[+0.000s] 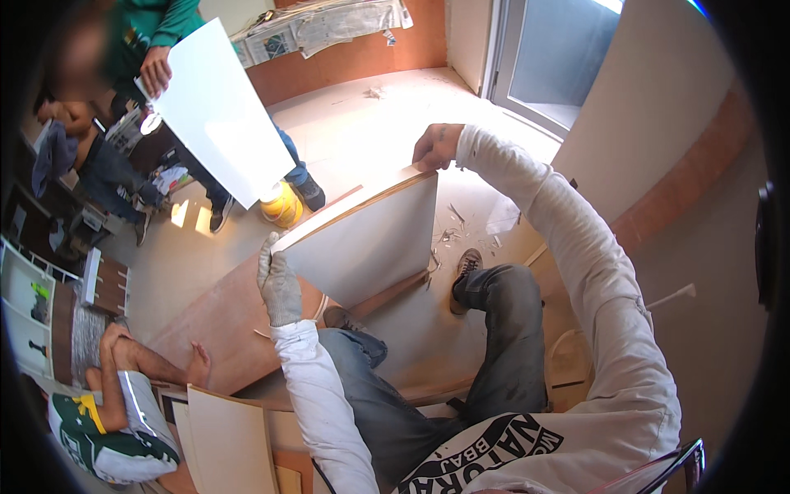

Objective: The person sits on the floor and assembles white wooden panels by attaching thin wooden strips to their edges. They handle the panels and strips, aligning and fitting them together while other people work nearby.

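A board (374,230) with a pale grey face stands on its edge in front of me, its pale, layered top edge slanting from near left to far right. My left hand (281,286), in a grey glove, grips the near-left corner of that edge with its fingers closed. At the far-right corner, my bare right hand (436,148) pinches the top edge, its fingers bent over it. My feet rest on either side of the board's lower part. A brown sheet (239,313) lies beneath and to the left.
A person in a green top holds a white panel (222,107) at far left, beside a yellow bucket (282,206). Another person sits at lower left near leaning boards (226,436). Wood scraps (451,235) litter the floor; a glass door (559,62) stands at far right.
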A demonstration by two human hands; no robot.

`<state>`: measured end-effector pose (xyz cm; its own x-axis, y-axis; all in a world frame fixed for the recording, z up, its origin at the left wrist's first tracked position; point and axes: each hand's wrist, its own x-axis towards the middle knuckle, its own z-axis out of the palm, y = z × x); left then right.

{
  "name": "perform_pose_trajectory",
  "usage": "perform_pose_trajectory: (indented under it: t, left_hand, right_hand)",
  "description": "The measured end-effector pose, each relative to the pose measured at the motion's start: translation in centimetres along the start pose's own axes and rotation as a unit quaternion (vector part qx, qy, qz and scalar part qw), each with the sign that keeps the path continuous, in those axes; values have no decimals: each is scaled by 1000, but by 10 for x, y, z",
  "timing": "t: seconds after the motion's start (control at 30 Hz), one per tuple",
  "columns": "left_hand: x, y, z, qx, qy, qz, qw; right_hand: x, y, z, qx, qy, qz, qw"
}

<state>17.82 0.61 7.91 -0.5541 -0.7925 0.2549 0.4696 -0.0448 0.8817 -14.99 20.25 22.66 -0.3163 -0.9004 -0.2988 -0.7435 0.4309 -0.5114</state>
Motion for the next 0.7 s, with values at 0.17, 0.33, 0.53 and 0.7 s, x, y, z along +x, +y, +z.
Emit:
perform_pose_trajectory:
  t: [0.17, 0.33, 0.53, 0.7]
  left_hand:
    - [3, -7, -9, -14, -14, 20, 1000]
    - [3, -6, -7, 7, -21, 26, 999]
    - [2, -5, -10, 2, -30, 18, 999]
    - [5, -4, -13, -24, -49, 10, 998]
  right_hand:
    - [-1, 12, 2, 123, 37, 25, 991]
    - [-3, 22, 5, 121, 66, 43, 990]
    - [-2, 23, 14, 127, 97, 67, 985]
    - [-4, 25, 15, 147, 117, 83, 979]
